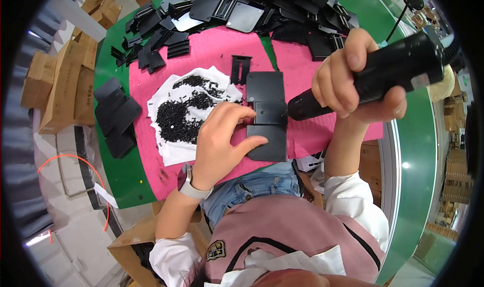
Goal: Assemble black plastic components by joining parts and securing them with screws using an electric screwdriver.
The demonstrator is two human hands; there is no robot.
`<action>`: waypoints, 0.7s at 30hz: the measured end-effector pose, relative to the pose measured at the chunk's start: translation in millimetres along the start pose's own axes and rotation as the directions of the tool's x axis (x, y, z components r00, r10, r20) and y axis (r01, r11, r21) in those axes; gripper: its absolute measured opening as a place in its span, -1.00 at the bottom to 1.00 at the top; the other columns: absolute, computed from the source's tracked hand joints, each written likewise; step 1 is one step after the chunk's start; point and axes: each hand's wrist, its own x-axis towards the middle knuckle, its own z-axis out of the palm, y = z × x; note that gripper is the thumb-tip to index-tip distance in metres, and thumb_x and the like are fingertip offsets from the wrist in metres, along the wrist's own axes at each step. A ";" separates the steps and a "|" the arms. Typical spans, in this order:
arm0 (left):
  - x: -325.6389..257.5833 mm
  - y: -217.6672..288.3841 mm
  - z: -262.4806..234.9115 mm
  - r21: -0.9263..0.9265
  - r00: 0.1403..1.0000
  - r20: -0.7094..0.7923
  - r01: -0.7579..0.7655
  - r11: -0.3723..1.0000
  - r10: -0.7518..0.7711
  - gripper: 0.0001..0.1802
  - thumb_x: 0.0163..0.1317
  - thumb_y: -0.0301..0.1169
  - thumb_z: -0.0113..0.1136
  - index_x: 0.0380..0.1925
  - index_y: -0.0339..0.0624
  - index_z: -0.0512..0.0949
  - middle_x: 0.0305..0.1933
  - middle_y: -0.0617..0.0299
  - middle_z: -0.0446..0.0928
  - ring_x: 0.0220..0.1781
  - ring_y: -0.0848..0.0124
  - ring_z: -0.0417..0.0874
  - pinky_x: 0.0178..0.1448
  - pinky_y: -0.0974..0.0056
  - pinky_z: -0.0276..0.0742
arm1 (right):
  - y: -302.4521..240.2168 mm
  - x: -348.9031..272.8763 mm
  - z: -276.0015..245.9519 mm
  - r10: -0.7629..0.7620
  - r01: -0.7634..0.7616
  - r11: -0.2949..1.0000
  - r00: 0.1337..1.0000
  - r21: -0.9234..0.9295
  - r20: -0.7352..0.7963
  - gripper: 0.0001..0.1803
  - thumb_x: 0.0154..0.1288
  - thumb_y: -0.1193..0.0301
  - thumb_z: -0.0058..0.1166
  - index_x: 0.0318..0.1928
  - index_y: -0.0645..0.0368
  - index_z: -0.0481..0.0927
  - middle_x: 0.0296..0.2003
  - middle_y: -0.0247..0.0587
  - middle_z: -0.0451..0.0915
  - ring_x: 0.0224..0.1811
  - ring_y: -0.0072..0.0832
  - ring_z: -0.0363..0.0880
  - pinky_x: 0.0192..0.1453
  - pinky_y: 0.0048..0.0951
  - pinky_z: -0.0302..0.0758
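A black hinged-looking plastic panel (266, 143) lies in front of me on a pink sheet (217, 45). My left hand (214, 138) steadies its left side, thumb on the lower section and index fingertip by the middle strip. In my right hand (338, 80), fingers wrapped round it, is a black electric screwdriver (398, 62). Its nose points left, and its tip is close to the panel's right edge; whether they touch I cannot tell. Left of the panel, many small black screws (174, 123) lie on a white cloth (169, 156). A slotted black bracket (241, 68) lies just beyond.
Black plates and brackets (244, 15) are heaped along the far side of the green table (118, 181). More black panels (116, 113) lie at the left edge. Cardboard boxes (65, 90) stand beyond it. A cord hangs at upper right.
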 end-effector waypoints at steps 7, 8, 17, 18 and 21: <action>-5.2 -8.5 9.1 0.134 0.997 -0.004 -0.073 0.988 0.074 -0.69 -0.09 -0.47 0.37 -0.30 -0.29 0.53 -0.33 0.12 0.46 -0.29 0.19 0.53 -0.25 0.21 0.47 | 1.8 -4.6 0.2 0.036 -0.044 0.991 0.997 -0.127 -0.070 -0.42 0.08 0.02 0.22 -0.15 0.17 0.25 -0.65 -0.39 0.40 -0.74 -0.64 0.31 -0.63 -0.64 0.20; -5.2 -8.9 8.8 0.135 0.997 -0.003 -0.071 0.988 0.073 -0.69 -0.09 -0.47 0.37 -0.30 -0.29 0.53 -0.33 0.12 0.46 -0.29 0.19 0.53 -0.25 0.21 0.47 | 0.8 -3.8 3.1 0.048 -0.061 0.988 0.995 -0.141 -0.091 -0.43 0.06 0.04 0.23 -0.18 0.17 0.26 -0.66 -0.39 0.39 -0.74 -0.64 0.30 -0.65 -0.63 0.20; -7.2 -7.5 11.6 0.057 0.999 0.009 -0.033 0.998 0.033 -0.73 -0.02 -0.52 0.34 -0.29 -0.31 0.53 -0.36 0.14 0.45 -0.55 0.33 0.51 -0.46 0.29 0.44 | 5.9 -3.9 20.4 0.113 -0.162 0.970 0.961 -0.182 -0.252 -0.42 -0.19 0.12 0.34 -0.38 0.29 0.31 -0.71 -0.36 0.33 -0.73 -0.69 0.27 -0.66 -0.68 0.25; -6.7 -7.5 11.7 0.048 0.999 0.011 -0.039 0.998 0.039 -0.74 -0.01 -0.53 0.34 -0.28 -0.32 0.54 -0.37 0.15 0.45 -0.58 0.37 0.50 -0.49 0.31 0.42 | 5.0 -4.1 20.1 0.135 -0.183 0.966 0.959 -0.182 -0.250 -0.42 -0.19 0.10 0.34 -0.40 0.28 0.32 -0.71 -0.36 0.33 -0.73 -0.69 0.28 -0.65 -0.68 0.27; -6.9 -7.7 11.4 0.036 0.999 0.016 -0.037 0.999 0.037 -0.75 -0.01 -0.55 0.34 -0.29 -0.33 0.54 -0.38 0.16 0.44 -0.60 0.42 0.48 -0.51 0.34 0.41 | 4.6 -3.3 25.2 0.109 -0.195 0.944 0.945 -0.264 -0.309 -0.42 -0.20 0.06 0.34 -0.42 0.28 0.36 -0.68 -0.37 0.36 -0.70 -0.69 0.30 -0.62 -0.70 0.28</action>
